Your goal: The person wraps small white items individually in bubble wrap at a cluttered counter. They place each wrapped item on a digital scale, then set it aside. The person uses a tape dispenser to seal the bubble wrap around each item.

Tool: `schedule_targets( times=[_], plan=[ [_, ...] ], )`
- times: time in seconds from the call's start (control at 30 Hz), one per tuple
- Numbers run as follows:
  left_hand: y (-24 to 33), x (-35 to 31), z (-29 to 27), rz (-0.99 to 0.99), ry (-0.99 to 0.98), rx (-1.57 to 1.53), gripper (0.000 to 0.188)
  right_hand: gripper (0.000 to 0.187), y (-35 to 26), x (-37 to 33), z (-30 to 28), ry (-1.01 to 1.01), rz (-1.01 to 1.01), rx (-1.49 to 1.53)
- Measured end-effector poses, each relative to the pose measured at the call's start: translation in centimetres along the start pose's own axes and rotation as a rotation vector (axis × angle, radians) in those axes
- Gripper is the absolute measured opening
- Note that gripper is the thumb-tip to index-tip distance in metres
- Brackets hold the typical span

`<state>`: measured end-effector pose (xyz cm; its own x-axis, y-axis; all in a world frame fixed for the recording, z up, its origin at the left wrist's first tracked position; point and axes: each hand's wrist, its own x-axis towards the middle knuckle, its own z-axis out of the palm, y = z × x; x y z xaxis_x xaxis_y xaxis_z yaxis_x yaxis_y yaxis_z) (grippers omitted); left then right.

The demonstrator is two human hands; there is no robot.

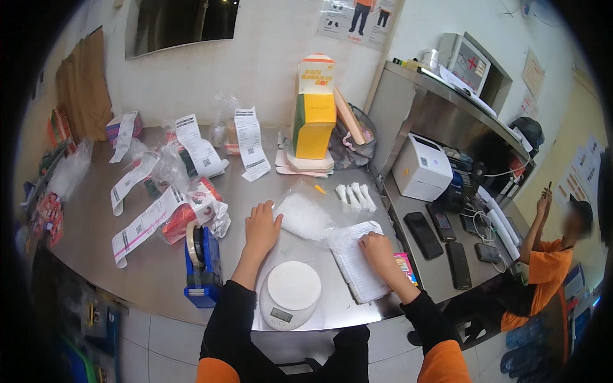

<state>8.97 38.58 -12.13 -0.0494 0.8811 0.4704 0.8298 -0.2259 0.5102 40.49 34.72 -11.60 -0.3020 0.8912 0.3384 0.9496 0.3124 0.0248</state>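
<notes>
A clear plastic bag of white granules (305,216) lies on the metal table in front of me. My left hand (260,230) rests at its left edge, fingers spread, holding nothing. Over an open, lined notebook (359,271) is my right hand (378,252), its fingers curled closed; what they hold, if anything, is hidden. The bag's gathered end reaches the notebook's upper left corner. Between my forearms stands a round white kitchen scale (294,285), its plate bare. Several small white knotted bags (355,196) lie beyond the notebook.
A blue tape dispenser (203,271) stands left of my left forearm. Bagged goods with long paper receipts (198,147) cover the left side. A yellow and green carton (315,124) stands at the back. Phones (423,235) and a white printer (423,167) are right; a person (543,268) sits beyond.
</notes>
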Motion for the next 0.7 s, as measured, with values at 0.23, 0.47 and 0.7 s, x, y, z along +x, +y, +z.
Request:
schedule_targets(
  times=[0.23,0.47,0.7],
  plan=[
    [-1.2,0.2,0.7,0.065,-0.042,0.015,0.029,0.018,-0.8,1.9,-1.7,-0.068,0.065,-0.271],
    [-0.9,-0.1,0.5,0.058,-0.067,0.076,0.031,0.019,0.3,3.5,-4.7,-0.144,0.023,0.191],
    [-0.7,-0.4,0.1,0.07,-0.091,0.094,0.033,0.02,-2.7,7.2,2.0,0.05,-0.034,0.629]
  ],
)
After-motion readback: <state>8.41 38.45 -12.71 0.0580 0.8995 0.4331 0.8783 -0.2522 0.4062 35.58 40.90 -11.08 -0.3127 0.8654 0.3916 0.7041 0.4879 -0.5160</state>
